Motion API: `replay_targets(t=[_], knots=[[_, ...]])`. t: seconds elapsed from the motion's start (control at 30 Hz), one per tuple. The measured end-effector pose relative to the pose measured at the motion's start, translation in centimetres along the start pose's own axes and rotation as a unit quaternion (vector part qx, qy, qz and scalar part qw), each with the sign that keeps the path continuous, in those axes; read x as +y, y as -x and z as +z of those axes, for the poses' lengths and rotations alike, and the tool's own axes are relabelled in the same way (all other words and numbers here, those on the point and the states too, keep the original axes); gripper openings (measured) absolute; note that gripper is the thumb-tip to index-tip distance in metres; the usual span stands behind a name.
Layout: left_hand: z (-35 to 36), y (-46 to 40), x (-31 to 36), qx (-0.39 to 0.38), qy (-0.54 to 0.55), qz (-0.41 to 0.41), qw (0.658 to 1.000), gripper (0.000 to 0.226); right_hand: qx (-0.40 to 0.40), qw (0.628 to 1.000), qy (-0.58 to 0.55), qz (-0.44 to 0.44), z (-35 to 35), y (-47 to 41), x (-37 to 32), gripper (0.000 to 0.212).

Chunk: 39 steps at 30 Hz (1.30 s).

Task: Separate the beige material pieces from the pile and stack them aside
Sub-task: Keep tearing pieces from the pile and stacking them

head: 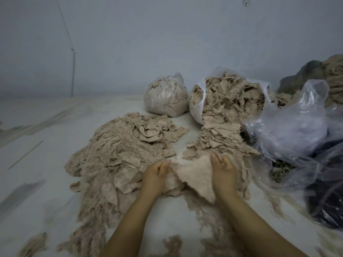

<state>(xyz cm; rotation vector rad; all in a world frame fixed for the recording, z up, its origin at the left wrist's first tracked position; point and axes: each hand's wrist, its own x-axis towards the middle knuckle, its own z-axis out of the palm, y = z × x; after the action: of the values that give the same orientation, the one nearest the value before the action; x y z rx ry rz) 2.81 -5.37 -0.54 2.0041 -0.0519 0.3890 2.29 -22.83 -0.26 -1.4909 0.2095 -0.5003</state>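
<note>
A triangular beige fleecy piece (196,179) is held between both hands just above the floor. My left hand (155,174) pinches its left edge with curled fingers. My right hand (223,170) grips its right edge, thumb up. A broad spread of beige pieces (118,156) lies to the left of my hands. A smaller layered pile of flat beige pieces (220,140) lies ahead on the right, spilling from an open white bag (196,108) full of the same material.
A tied clear bag of beige scraps (165,97) stands behind the left spread. Crumpled clear plastic bags (297,127) and dark bundles crowd the right side. A thin stick (26,154) lies on the pale floor at left. Loose fluffy scraps litter the floor near me.
</note>
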Motion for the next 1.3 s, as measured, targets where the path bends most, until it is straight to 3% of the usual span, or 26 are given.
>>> replay_targets(t=[0.13, 0.23, 0.27, 0.33, 0.37, 0.43, 0.5, 0.6, 0.7, 0.8, 0.87, 0.93, 1.03, 1.13, 1.23, 1.3], knots=[[-0.9, -0.1, -1.1, 0.042, -0.062, -0.002, 0.997, 0.046, 0.032, 0.989, 0.142, -0.014, -2.6, -3.7, -1.1, 0.019], [-1.2, 0.4, -1.6, 0.075, -0.146, -0.008, 0.986, 0.023, 0.05, 0.939, 0.332, -0.071, -3.4, -4.6, -2.1, 0.036], [-1.3, 0.5, -1.7, 0.059, -0.186, -0.031, 0.98, 0.031, 0.037, 0.931, 0.346, -0.109, -3.0, -4.0, -2.3, 0.035], [-1.2, 0.4, -2.2, 0.011, -0.217, -0.086, 0.972, 0.064, -0.076, 0.94, 0.307, -0.125, -1.6, -1.9, -2.1, 0.016], [-1.1, 0.4, -2.4, 0.005, -0.195, -0.112, 0.974, 0.066, -0.162, 0.939, 0.29, -0.092, -0.6, -0.7, -1.7, 0.01], [-0.9, 0.4, -2.4, 0.0, -0.106, -0.152, 0.983, 0.045, -0.28, 0.909, 0.304, -0.061, 1.2, 1.3, -0.3, 0.019], [-1.0, 0.5, -2.6, -0.015, -0.057, -0.134, 0.989, 0.018, -0.294, 0.896, 0.325, -0.071, 2.7, 2.1, 1.0, 0.029], [-1.4, 0.8, -2.5, -0.033, 0.009, -0.112, 0.993, 0.017, -0.272, 0.914, 0.296, -0.061, 4.1, 2.4, 1.6, 0.01], [-2.0, 0.8, -2.1, -0.041, 0.042, -0.096, 0.994, 0.024, -0.232, 0.937, 0.258, -0.05, 4.3, 2.4, 1.8, 0.026], [-2.3, 0.5, -1.5, -0.017, -0.017, -0.02, 1.0, 0.009, -0.238, 0.948, 0.198, -0.069, 4.2, 2.6, 1.1, 0.028], [-2.3, 0.2, -0.8, -0.075, -0.045, 0.031, 0.996, 0.024, -0.273, 0.947, 0.148, -0.079, 4.0, 2.8, 0.6, 0.03], [-2.0, 0.3, 0.1, -0.144, 0.009, 0.03, 0.989, 0.007, -0.285, 0.949, 0.113, -0.07, 3.5, 2.8, 0.6, 0.03], [-2.0, 0.4, 0.3, -0.156, 0.109, -0.001, 0.982, 0.017, -0.262, 0.964, 0.04, -0.012, 2.3, 2.1, 0.6, 0.031], [-1.8, 0.4, 1.0, -0.173, 0.162, -0.012, 0.971, 0.011, -0.29, 0.95, -0.086, 0.08, 1.7, 1.9, 0.1, 0.028], [-1.0, 0.2, 1.8, -0.24, 0.147, 0.002, 0.96, 0.01, -0.312, 0.925, -0.174, 0.129, 1.8, 2.1, -0.7, 0.017], [-0.7, 0.0, 1.8, -0.258, 0.092, 0.023, 0.962, 0.019, -0.293, 0.938, -0.152, 0.108, 2.1, 2.4, -0.6, 0.011]])
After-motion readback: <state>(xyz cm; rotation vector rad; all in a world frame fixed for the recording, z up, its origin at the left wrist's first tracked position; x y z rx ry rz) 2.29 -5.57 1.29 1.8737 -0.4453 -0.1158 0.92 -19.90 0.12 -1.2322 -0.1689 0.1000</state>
